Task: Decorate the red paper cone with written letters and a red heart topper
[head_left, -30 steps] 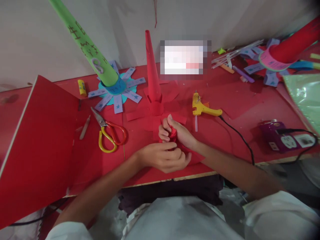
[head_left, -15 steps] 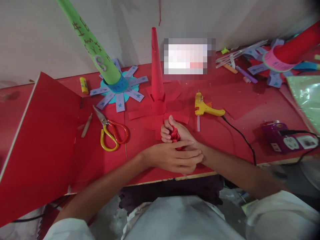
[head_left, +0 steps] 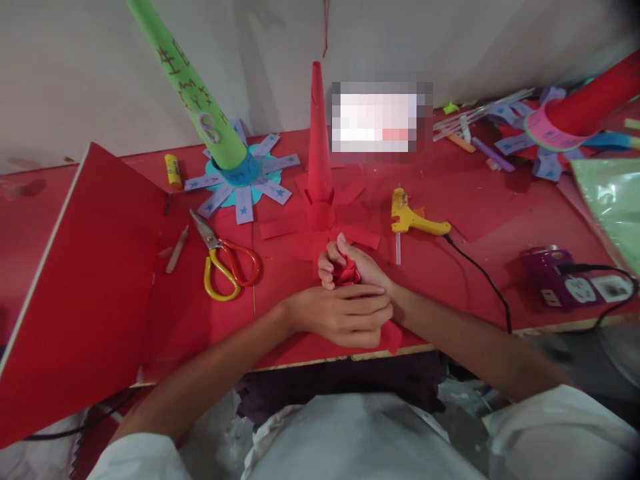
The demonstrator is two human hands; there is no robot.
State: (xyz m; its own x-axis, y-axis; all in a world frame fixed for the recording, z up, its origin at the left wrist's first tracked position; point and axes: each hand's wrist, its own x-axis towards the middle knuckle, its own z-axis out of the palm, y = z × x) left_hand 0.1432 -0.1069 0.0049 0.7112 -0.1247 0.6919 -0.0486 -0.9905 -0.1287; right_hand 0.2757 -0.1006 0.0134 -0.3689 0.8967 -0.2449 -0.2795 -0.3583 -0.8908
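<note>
My right hand [head_left: 361, 265] is curled around a bunch of folded red paper strips [head_left: 349, 272], its thumb and fingers closed over them. My left hand [head_left: 345, 317] lies across it from below, fingers bent against the right palm and wrist. From under the left fingers a red paper strip [head_left: 393, 337] sticks out toward the table's front edge. Just beyond the hands stands a red paper cone [head_left: 320, 153] on a base of flat red strips [head_left: 283, 229]. What the left palm covers is hidden.
Scissors [head_left: 225, 260], a cutter-like tool [head_left: 177, 250] and a glue stick [head_left: 173, 171] lie left, near a green cone [head_left: 205, 107] and an upright red board [head_left: 90, 280]. Right are a yellow glue gun [head_left: 417, 219], its cord, a purple power socket [head_left: 560, 277] and another red cone [head_left: 600, 90].
My left fingers have drawn back to the left and bent more. A red strip now shows beneath them. The view has shifted slightly; the right hand still grips the red paper.
</note>
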